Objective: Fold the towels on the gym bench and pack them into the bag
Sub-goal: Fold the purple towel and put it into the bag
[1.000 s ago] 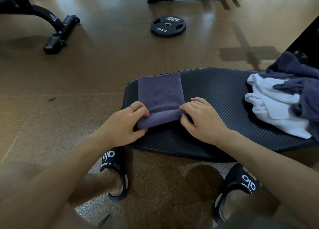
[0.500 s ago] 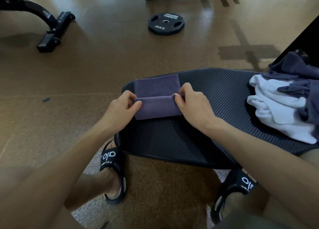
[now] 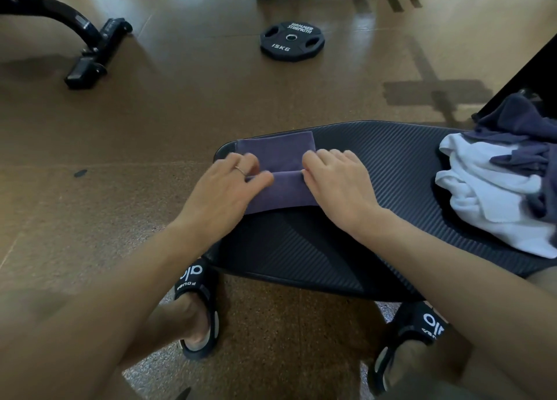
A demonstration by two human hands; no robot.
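Purple towel (image 3: pixel 278 170) sits at the bench pad's (image 3: pixel 376 170) nine o'clock end — both hands flat on it. Left hand (image 3: pixel 224 188) and right hand (image 3: pixel 337 182) press with fingers extended, gripping nothing, likely to set the crease. Unfolded towels (image 3: pixel 494 195) wait at three o'clock — no bag in view.

A single head-worn camera looks forward and steeply down from above a seated person's lap, close over the near edge of the gym bench (image 3: pixel 376 170). The wide lens takes in the bench's left end, both forearms, the feet below, and the floor (image 3: pixel 180 113) stretching beyond the bench's far edge.
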